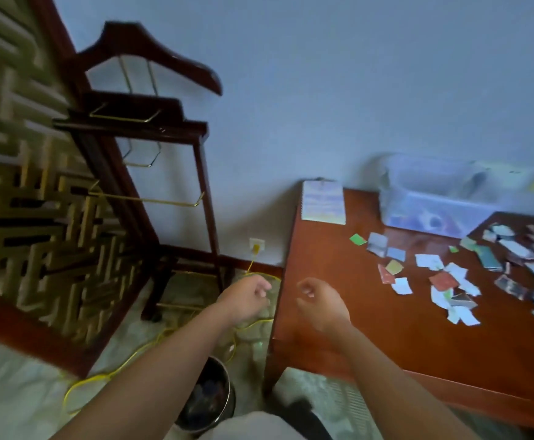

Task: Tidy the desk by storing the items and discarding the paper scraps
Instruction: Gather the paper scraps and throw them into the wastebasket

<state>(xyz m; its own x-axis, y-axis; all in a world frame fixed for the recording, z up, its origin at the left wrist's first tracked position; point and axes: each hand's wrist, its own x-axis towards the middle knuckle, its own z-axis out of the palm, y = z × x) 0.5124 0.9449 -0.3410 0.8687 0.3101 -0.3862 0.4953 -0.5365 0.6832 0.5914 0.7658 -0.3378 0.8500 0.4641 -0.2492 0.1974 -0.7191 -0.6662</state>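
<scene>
**Q:** Where are your hands?

**A:** Both are raised in front of me, near each other but apart. My left hand hangs over the floor, just off the edge of the desk. My right hand hovers above the desk's left end. The fingers of both are loosely curled, and I see nothing held in either. The picture is blurred.

**Q:** And the things to tidy?

**A:** The paper scraps lie scattered on the desktop, well to the right of my right hand. Beyond them, against the wall, stands a clear plastic box. A spiral notebook lies at the desk's far corner, straight ahead of my right hand.

**Q:** What else is there?

**A:** A round metal bin stands on the floor beneath my left forearm. A yellow cable loops across the floor to the left of that arm. A dark wooden valet stand rises beyond my left hand.
</scene>
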